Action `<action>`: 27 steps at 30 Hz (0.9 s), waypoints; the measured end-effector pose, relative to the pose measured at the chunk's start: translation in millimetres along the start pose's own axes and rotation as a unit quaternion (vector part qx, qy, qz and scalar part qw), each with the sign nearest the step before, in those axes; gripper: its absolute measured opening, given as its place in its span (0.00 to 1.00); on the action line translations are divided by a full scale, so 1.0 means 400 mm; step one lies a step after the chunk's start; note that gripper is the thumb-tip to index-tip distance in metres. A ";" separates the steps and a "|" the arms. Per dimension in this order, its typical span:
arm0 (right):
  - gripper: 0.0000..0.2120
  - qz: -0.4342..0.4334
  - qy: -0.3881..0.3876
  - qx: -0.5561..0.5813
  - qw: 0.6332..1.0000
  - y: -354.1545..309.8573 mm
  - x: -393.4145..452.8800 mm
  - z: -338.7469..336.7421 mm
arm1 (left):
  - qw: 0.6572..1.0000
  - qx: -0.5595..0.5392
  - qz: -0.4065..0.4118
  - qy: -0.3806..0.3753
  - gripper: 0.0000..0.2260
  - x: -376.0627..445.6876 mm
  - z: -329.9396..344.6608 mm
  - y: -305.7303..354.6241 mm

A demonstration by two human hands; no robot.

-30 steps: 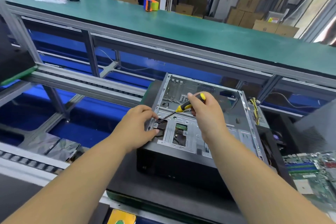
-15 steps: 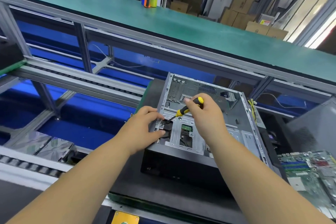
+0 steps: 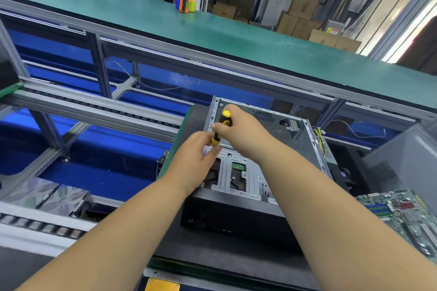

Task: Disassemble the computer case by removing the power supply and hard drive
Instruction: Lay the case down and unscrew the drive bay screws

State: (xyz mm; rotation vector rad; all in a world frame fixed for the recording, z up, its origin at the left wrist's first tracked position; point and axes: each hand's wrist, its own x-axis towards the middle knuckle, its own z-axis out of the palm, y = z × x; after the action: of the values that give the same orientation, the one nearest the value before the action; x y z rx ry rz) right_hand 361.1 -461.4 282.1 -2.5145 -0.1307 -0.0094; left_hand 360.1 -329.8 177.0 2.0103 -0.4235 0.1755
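Since a second ago the screwdriver (image 3: 221, 128) has swung from a low slant to nearly upright, and both hands have shifted toward the case's left edge. Right hand (image 3: 241, 131) grips the handle; left hand (image 3: 197, 160) curls by the tip, and I cannot tell whether it pinches anything. One computer case (image 3: 305, 149) lies open on the black pad, a hard drive seemingly under its metal bracket (image 3: 236, 173). Best done by keeping the shaft square to the screw and pressing down firmly. Counted: one screwdriver, one case, one loose motherboard (image 3: 402, 212).

I see the computer case (image 3: 272, 149) as bare, dull grey sheet metal with a glossy black plastic front. My screwdriver (image 3: 223, 125) handle looks smooth yellow-and-black plastic. The upper bench top (image 3: 236, 30) is matt green.
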 end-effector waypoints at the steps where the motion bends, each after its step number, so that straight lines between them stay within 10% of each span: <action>1: 0.09 -0.004 -0.001 0.000 1.000 -0.002 0.003 0.003 | 0.999 -0.036 -0.006 0.004 0.10 0.000 0.005 0.007; 10: 0.07 -0.004 -0.013 0.042 0.999 -0.004 0.003 0.004 | 0.996 -0.085 0.009 0.030 0.06 -0.011 0.013 0.011; 17: 0.16 -0.032 0.055 -0.168 0.984 -0.020 0.007 -0.015 | 0.999 -0.034 -0.017 0.023 0.04 -0.003 0.021 0.004; 22: 0.09 -0.060 -0.002 -0.201 0.978 -0.020 0.024 -0.022 | 0.994 0.079 -0.067 -0.027 0.25 0.002 0.019 -0.010; 27: 0.03 -0.064 -0.079 -0.143 0.985 -0.032 0.024 -0.047 | 0.987 0.125 -0.082 -0.057 0.26 0.005 0.028 -0.022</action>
State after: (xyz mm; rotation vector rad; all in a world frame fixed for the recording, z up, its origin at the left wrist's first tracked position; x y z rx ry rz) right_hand 370.0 -461.2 305.0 -2.7870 -0.3804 0.1267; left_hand 364.7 -336.4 165.2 2.2994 -0.3165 0.0110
